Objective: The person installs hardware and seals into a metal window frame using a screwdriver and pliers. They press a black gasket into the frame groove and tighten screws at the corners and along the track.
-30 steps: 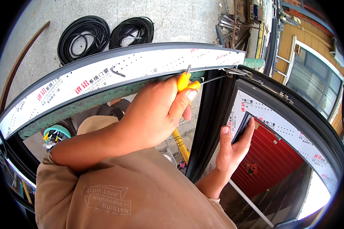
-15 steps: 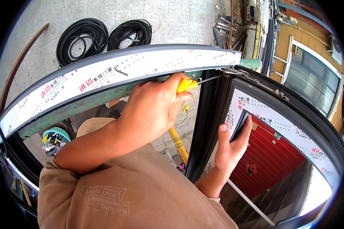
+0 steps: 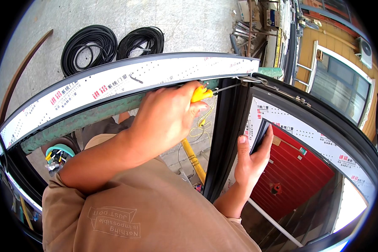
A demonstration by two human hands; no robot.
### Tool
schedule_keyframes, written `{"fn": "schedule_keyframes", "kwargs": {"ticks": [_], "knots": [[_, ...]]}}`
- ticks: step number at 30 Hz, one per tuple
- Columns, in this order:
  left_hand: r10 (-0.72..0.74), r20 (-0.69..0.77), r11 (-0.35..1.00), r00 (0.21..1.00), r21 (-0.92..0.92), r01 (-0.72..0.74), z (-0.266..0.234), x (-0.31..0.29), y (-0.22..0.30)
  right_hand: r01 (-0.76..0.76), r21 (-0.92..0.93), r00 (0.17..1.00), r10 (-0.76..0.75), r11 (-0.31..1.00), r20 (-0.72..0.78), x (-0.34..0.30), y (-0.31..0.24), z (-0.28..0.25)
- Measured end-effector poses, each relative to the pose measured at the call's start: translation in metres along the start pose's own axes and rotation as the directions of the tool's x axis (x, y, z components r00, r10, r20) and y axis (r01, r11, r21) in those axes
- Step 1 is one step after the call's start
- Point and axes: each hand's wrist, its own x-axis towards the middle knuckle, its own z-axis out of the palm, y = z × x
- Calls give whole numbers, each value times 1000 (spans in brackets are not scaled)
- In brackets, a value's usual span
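Note:
My left hand (image 3: 161, 115) is closed round the yellow handle (image 3: 201, 94) of a screwdriver. Its thin metal shaft (image 3: 227, 88) points right, to the metal hinge (image 3: 248, 78) at the top corner of a dark window sash. The tip is too small to make out against the hinge. Lower right, my right hand (image 3: 253, 161) grips the inner edge of the sash (image 3: 261, 134), thumb on the near side and fingers partly hidden behind. The sash stands swung out from the outer window frame (image 3: 155, 73), which is covered in white printed protective film.
Two black cable coils (image 3: 89, 48) lie on the grey floor beyond the frame. A green-coated bar (image 3: 84, 107) runs under the frame. At left is a teal tub (image 3: 65, 148) of small parts; a yellow pole (image 3: 193, 159) stands below. A red panel (image 3: 294, 172) shows through the sash.
The whole view has shifted slightly. My left hand stays on the screwdriver at the hinge, its handle turned a little, and my right hand keeps its grip on the sash.

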Motion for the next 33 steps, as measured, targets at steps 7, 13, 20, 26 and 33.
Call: {"fn": "schedule_keyframes", "kwargs": {"ticks": [7,13,20,26,33], "knots": [[-122,110,992,986,-28,125,-4,1,12,37,14,999,-37,999,-2,1,2,0],[-252,209,962,945,-55,269,2,-2,6,14,23,1000,-14,1000,15,1,-2,0],[-294,169,943,941,-108,314,9,1,1,10,-82,998,-4,997,70,1,-7,-4],[-318,183,928,930,-140,345,6,5,5,23,-54,1000,-22,998,9,0,2,0],[-209,246,916,946,-289,278,-2,8,13,16,-4,1000,-16,1000,1,0,4,-1]]}}
